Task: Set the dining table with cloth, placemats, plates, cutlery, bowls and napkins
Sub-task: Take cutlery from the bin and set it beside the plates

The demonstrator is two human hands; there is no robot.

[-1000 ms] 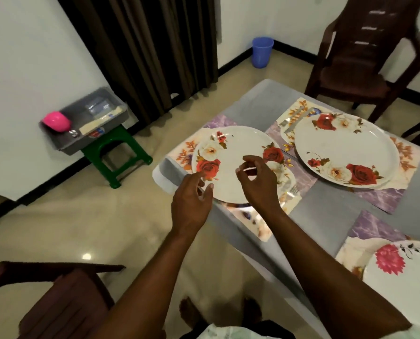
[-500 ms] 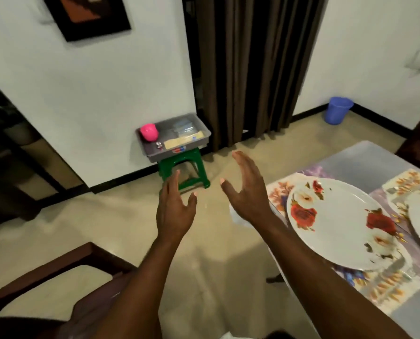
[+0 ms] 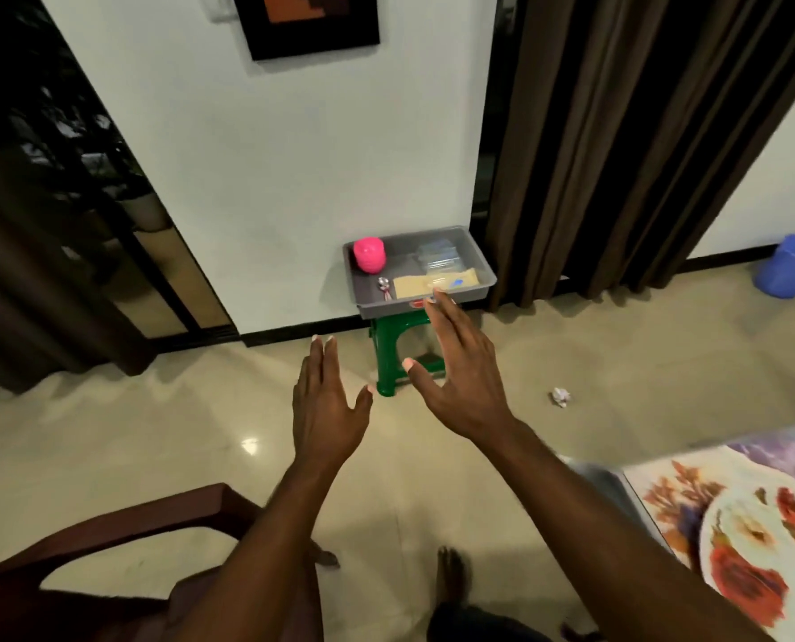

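View swung off the plate (image 3: 756, 563) toward grey tray (image 3: 479, 289) (spoons, napkins inside); left hand (image 3: 328, 405) and right hand (image 3: 460, 382) empty, fingers spread — cutlery fetch likely next

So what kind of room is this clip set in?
Most likely a home dining room: a laid table corner with a floral plate on a placemat, a brown chair, floor-length curtains, and a grey tray of tableware on a green stool.

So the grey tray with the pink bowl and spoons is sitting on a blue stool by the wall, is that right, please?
Not quite: the stool is green, as the head view shows. The grey tray with the pink bowl and spoons does sit on it by the wall.
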